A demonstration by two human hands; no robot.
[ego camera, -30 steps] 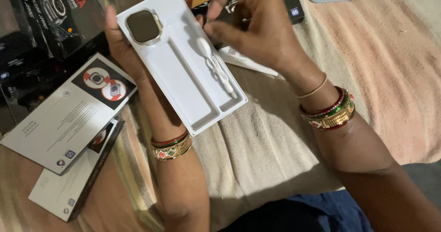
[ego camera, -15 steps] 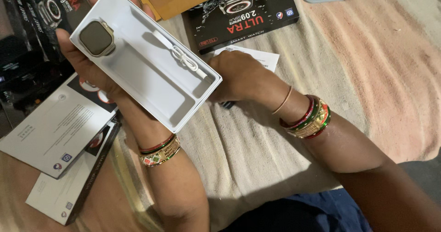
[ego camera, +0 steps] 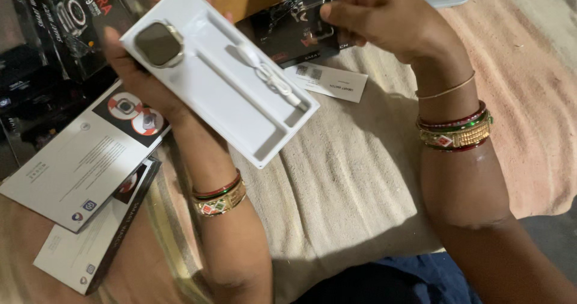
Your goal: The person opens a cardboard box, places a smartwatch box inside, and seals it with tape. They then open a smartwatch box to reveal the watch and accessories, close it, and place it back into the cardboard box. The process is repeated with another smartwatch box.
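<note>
left hand (ego camera: 141,78) fingers grip white tray (ego camera: 240,99) from below, watch (ego camera: 158,43) inside | right hand (ego camera: 384,18) fingers pinch black strap (ego camera: 314,0) | best: keep tray flat

bare forearms, no sleeves; red, green, gold bangles (ego camera: 219,197) on both wrists; thin gold bangle (ego camera: 448,90) on right.

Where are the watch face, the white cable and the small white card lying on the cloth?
watch face (ego camera: 158,43), head view, middle of its dark screen.
white cable (ego camera: 267,75), head view, on the coiled part in the tray.
small white card (ego camera: 327,81), head view, middle of the card.
</note>
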